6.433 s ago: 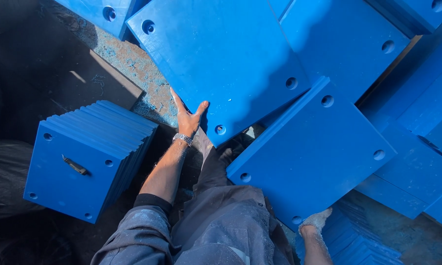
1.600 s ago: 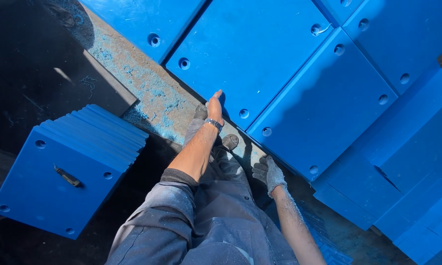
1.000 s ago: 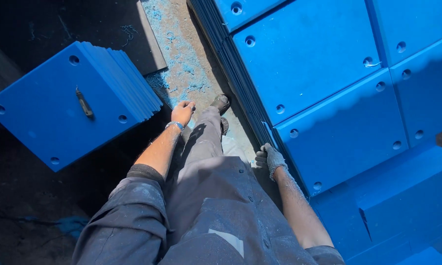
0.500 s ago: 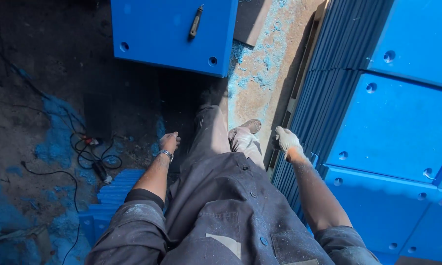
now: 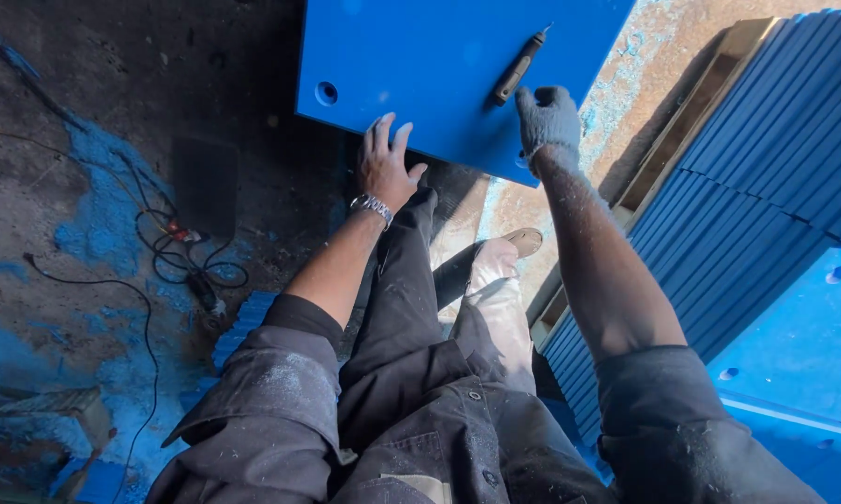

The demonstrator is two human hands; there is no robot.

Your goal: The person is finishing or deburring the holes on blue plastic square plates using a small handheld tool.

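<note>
A stack of square blue panels (image 5: 420, 65) with corner holes stands straight ahead of me. On its top panel lies a dark-handled hand tool (image 5: 518, 67). My left hand (image 5: 386, 168), bare with a metal wristwatch, lies with spread fingers on the stack's near edge. My right hand (image 5: 547, 119), in a dusty grey glove, rests on the top panel just right of the tool's handle, with nothing in it. My legs in dusty dark trousers and one shoe (image 5: 523, 243) reach towards the stack.
To the right, many blue panels stand on edge in a row (image 5: 766, 187) against a wooden frame (image 5: 682, 131). Larger blue panels with holes (image 5: 812, 345) lie lower right. A black cable (image 5: 187, 266) snakes over the dark floor, which has blue-dust stains, on the left.
My view has swung from the big panels on the right to the stack ahead. Both hands have risen from beside my legs onto the stack, the right one coming up next to the tool.
</note>
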